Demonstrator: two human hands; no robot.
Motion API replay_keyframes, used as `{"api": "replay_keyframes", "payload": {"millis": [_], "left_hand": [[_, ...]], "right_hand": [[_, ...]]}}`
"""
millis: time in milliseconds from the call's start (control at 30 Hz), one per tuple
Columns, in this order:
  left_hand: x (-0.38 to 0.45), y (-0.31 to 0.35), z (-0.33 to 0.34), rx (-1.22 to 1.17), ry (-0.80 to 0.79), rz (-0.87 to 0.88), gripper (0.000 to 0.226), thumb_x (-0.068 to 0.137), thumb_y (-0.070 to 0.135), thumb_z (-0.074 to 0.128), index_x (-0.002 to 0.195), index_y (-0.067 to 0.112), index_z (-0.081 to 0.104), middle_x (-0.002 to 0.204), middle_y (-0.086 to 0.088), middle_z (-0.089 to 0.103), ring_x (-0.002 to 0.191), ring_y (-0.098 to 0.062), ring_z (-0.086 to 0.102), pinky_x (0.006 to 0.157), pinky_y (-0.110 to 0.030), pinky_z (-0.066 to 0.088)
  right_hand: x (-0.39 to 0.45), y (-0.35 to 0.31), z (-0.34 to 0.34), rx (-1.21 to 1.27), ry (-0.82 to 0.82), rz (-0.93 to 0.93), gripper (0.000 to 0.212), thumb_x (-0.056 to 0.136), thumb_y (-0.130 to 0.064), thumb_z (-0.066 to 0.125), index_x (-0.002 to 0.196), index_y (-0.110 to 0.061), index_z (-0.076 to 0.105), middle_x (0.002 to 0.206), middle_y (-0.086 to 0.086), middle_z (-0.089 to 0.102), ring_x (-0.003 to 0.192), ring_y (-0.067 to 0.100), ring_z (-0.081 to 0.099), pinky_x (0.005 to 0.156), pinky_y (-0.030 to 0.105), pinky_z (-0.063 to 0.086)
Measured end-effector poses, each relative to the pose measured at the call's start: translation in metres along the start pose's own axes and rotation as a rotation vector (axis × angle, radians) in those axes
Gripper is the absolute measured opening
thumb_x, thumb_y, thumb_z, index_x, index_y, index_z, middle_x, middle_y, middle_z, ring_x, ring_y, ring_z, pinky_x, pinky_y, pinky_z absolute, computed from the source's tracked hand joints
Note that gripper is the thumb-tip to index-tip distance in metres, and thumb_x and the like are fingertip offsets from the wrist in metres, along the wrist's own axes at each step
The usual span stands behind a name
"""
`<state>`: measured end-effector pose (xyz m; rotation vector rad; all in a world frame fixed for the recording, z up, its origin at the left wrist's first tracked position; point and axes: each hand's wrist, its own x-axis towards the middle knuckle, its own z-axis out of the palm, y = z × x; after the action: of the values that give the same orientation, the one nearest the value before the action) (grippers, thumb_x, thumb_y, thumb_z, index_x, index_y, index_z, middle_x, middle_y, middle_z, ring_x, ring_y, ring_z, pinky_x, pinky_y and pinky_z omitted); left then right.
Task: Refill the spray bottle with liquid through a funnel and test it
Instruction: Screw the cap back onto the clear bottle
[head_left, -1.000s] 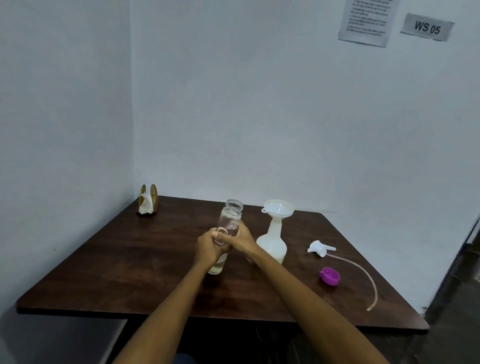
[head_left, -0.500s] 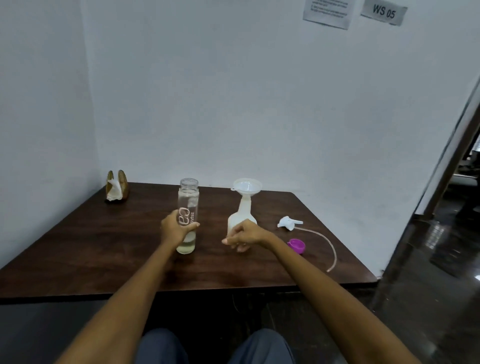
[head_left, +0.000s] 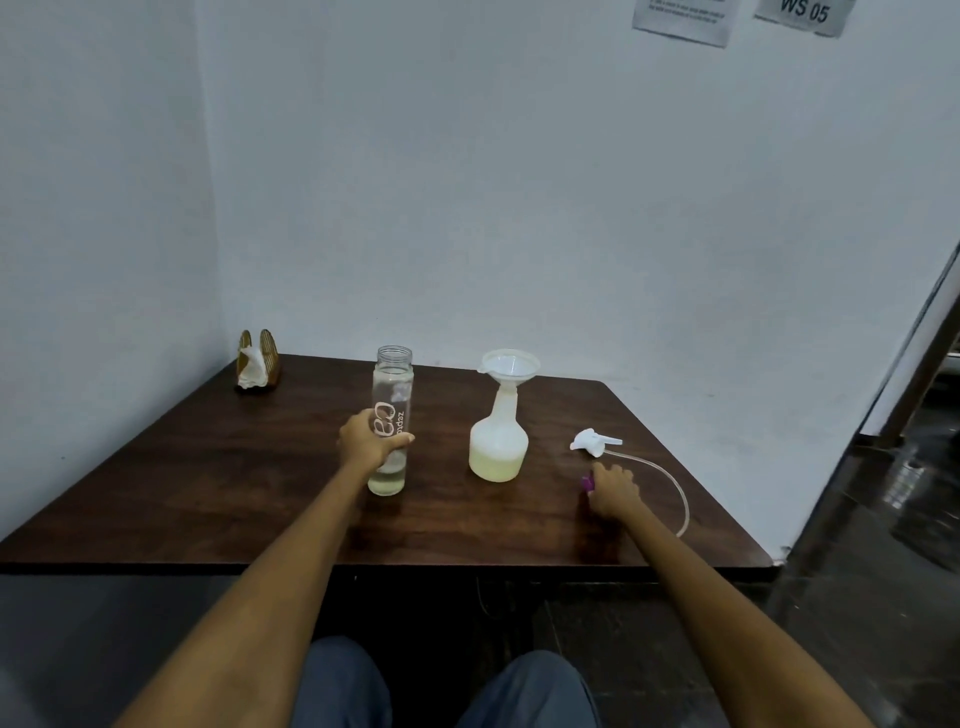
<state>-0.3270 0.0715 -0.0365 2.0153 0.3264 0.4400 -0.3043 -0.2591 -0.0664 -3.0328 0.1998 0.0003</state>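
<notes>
Standing upright on the dark wooden table (head_left: 218, 499), the white spray bottle (head_left: 497, 447) is uncapped and holds a shallow layer of pale yellowish liquid in its base. A white funnel (head_left: 510, 365) sits in its neck, bowl upward.

Right of the spray bottle, apart from it, the white trigger head (head_left: 594, 442) lies on its side. Its clear dip tube (head_left: 670, 486) curves away toward the table's right front edge.

Left of the spray bottle, with a gap between them, a clear bottle (head_left: 392, 415) stands upright on the table. Its mouth is open, it carries white lettering, and a small amount of liquid remains at the bottom.

Left hand (head_left: 368, 442): fingers and thumb are wrapped around the lower half of the clear bottle, holding it.

Right hand (head_left: 613, 488): placed on the table near the trigger head and beside the dip tube, covering a purple cap (head_left: 587, 483) of which only a small edge shows. Whether the fingers actually grip the cap cannot be determined, as the back of the hand hides them.

At the far left corner of the table, a wooden napkin holder (head_left: 258, 357) with white napkins stands against the wall (head_left: 467, 182). Two paper notices (head_left: 683, 21) are fixed high on the wall; one reads "WS 05". The person's knees in blue trousers (head_left: 343, 686) show below the table edge.
</notes>
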Motion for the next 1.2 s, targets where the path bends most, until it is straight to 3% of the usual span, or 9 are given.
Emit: {"api": "replay_keyframes", "payload": {"millis": [167,367,467,567,667,800,967,1100,1200], "left_hand": [[0.0,-0.002,0.0,0.007,0.006,0.008,0.047,0.064,0.025,0.086,0.101,0.004,0.067,0.103,-0.014,0.071,0.099,-0.03,0.065,0.083,-0.035,0.05],[0.002,-0.004,0.0,0.003,0.01,0.015,0.046,0.062,0.026,0.087,0.098,0.005,0.068,0.1,-0.014,0.071,0.096,-0.029,0.066,0.083,-0.036,0.052],[0.002,-0.004,0.0,0.0,0.006,0.016,0.046,0.062,0.026,0.087,0.098,0.004,0.068,0.1,-0.014,0.071,0.095,-0.029,0.066,0.081,-0.035,0.051],[0.001,-0.004,0.001,0.0,0.006,0.02,0.046,0.063,0.026,0.087,0.098,0.004,0.068,0.1,-0.014,0.072,0.096,-0.03,0.066,0.081,-0.034,0.049],[0.002,-0.004,0.0,0.005,0.003,0.026,0.046,0.063,0.026,0.087,0.099,0.005,0.068,0.101,-0.014,0.072,0.096,-0.029,0.066,0.08,-0.033,0.049],[0.004,-0.003,-0.003,0.019,-0.028,0.025,0.047,0.063,0.028,0.087,0.1,0.005,0.068,0.102,-0.013,0.071,0.097,-0.029,0.066,0.082,-0.034,0.05],[0.009,-0.002,-0.005,0.029,-0.048,0.02,0.045,0.064,0.028,0.086,0.099,0.006,0.068,0.102,-0.013,0.071,0.099,-0.029,0.065,0.083,-0.034,0.048],[0.013,-0.005,-0.003,0.052,-0.033,0.02,0.047,0.065,0.03,0.085,0.1,0.005,0.065,0.103,-0.013,0.07,0.099,-0.03,0.064,0.083,-0.035,0.048],[0.019,-0.008,-0.002,0.049,-0.034,0.021,0.046,0.064,0.03,0.085,0.098,0.006,0.065,0.101,-0.012,0.071,0.097,-0.029,0.064,0.081,-0.034,0.048]], "right_hand": [[0.007,-0.002,-0.004,-0.018,-0.079,-0.029,0.052,0.096,-0.028,0.046,0.143,-0.016,0.027,0.146,0.017,0.033,0.137,0.035,0.028,0.109,0.048,0.028],[0.01,-0.02,-0.015,-0.078,-0.179,-0.058,0.044,0.093,-0.021,0.046,0.137,-0.016,0.04,0.141,0.018,0.039,0.132,0.037,0.035,0.104,0.045,0.034],[0.018,-0.017,-0.011,0.039,-0.19,-0.045,0.039,0.092,-0.021,0.043,0.125,-0.003,0.053,0.093,0.007,0.06,0.096,0.028,0.061,0.068,0.032,0.047],[0.016,-0.024,-0.015,0.057,-0.138,-0.054,0.038,0.092,-0.021,0.041,0.118,0.0,0.059,0.067,0.0,0.05,0.056,0.015,0.05,0.049,0.025,0.047],[-0.01,-0.057,-0.044,0.059,-0.252,-0.19,0.006,0.085,-0.015,0.059,0.089,-0.011,0.06,0.075,-0.004,0.049,0.071,0.018,0.051,0.059,0.025,0.049],[-0.033,-0.104,-0.08,0.365,-0.356,-0.492,0.029,0.083,-0.016,0.068,0.108,-0.012,0.052,0.098,0.004,0.054,0.084,0.018,0.058,0.066,0.024,0.051],[-0.049,-0.165,-0.135,0.713,-0.066,-0.856,0.025,0.086,-0.011,0.063,0.109,-0.019,0.055,0.105,0.004,0.06,0.081,0.008,0.055,0.073,0.018,0.046],[-0.044,-0.198,-0.157,0.82,0.21,-0.837,0.023,0.078,-0.013,0.073,0.095,-0.011,0.058,0.095,0.004,0.061,0.083,0.016,0.056,0.065,0.01,0.045],[-0.031,-0.221,-0.155,0.849,0.275,-0.797,0.025,0.075,-0.012,0.076,0.086,-0.013,0.054,0.096,0.014,0.066,0.084,0.02,0.058,0.065,0.015,0.046]]}}
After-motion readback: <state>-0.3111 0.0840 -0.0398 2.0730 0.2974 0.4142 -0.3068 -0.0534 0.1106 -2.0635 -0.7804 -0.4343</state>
